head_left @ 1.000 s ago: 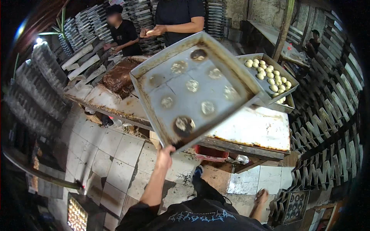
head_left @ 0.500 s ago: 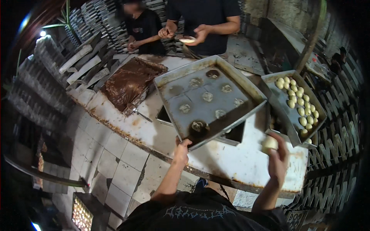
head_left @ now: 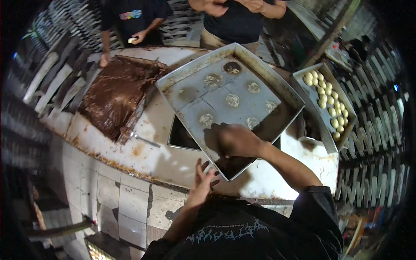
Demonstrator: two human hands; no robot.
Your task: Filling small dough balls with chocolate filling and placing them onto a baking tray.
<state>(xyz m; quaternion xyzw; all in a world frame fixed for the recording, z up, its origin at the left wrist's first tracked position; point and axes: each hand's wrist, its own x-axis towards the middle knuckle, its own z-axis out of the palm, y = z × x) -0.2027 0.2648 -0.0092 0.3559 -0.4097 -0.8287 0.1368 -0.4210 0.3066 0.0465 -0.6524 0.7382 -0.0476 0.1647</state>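
A square metal baking tray (head_left: 212,97) with round pale marks on its bottom lies tilted across the worktable. Over its near corner my right hand (head_left: 240,141) is lowered, back up, with the fingers curled down and partly smeared by motion. Whatever lies beneath that hand is hidden. Beside the tray's near left edge, my left hand (head_left: 203,182) is open, its fingers spread and holding nothing. To the right, a long metal tray (head_left: 320,115) holds several pale dough balls (head_left: 331,100).
A slab of glossy brown paste (head_left: 115,93) sits at left, with a metal utensil (head_left: 145,140) before it. Another dark tray (head_left: 180,134) lies under the big one. Across the worktable (head_left: 108,151) stand two people; one person's hand (head_left: 139,37) holds a pale piece.
My right hand has moved left from beside the dough-ball tray, where it held a dough ball, onto the square tray. My left hand has let go of the tray's edge.
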